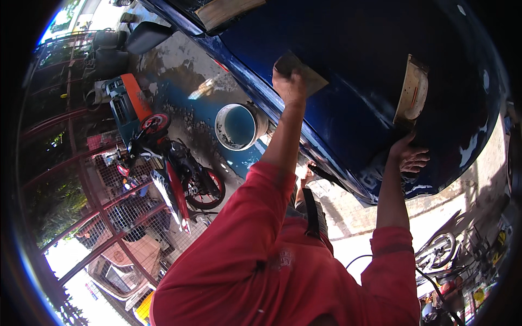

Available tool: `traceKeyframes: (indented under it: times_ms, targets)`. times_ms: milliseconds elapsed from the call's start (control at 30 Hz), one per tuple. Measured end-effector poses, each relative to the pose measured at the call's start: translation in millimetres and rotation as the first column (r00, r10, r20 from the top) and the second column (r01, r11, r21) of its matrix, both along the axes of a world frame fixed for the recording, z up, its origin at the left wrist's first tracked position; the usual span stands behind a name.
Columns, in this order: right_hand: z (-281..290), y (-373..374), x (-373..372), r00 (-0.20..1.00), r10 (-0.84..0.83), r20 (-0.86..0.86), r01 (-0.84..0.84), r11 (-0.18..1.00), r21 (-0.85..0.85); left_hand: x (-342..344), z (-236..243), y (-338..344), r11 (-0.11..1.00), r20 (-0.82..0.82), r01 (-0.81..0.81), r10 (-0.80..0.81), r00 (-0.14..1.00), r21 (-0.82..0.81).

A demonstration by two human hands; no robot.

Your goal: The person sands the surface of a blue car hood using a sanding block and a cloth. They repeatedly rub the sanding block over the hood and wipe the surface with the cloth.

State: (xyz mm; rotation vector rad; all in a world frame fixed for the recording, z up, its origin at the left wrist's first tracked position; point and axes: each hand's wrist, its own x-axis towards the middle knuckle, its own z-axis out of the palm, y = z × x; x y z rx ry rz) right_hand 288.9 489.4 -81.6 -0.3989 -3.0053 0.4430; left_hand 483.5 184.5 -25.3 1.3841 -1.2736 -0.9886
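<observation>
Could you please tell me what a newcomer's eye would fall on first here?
The blue car would likely draw the eye first, filling the upper right, with the left hand on a flat sheet against it and the right hand just below a pale block. Next might come the white bucket, left of the car, then the motorbike farther left.

Left hand (291, 86) at 12 o'clock grips flat brownish sheet (314, 80) on dark-blue car panel (348, 43). Right hand (409, 156) at 3 o'clock, over panel, near tan curved piece (414, 93). Bucket (262, 121) at 11 o'clock, motorcycle (175, 176) at 9 o'clock.
</observation>
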Motion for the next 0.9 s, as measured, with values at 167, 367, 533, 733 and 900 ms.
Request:
traceKeyframes:
  times_ms: [167,367,533,733,900]
  targets:
    - [4,1,1,0.999,0.0,0.05,-0.001,1.0,0.021,2,0,-6,0.982,0.015,-0.083,0.081,0.997,0.172]
    - [-4,4,1,1.0,0.011,0.014,-0.011,0.999,0.032,0,2,-10,0.991,0.005,0.052,-0.051,0.999,-0.12]
    - [-8,6,0,1.0,0.015,0.009,-0.015,1.0,0.009,-3,8,-11,0.999,-0.061,0.019,-0.016,0.998,0.043]
    - [-8,7,-1,1.0,0.002,0.023,-0.002,1.0,-0.012,-8,15,6,0.988,0.01,0.041,-0.043,0.999,0.146]
    - [-7,5,1,1.0,0.005,0.001,-0.005,0.999,0.034,-16,12,33,0.989,-0.046,0.068,-0.062,0.997,0.135]
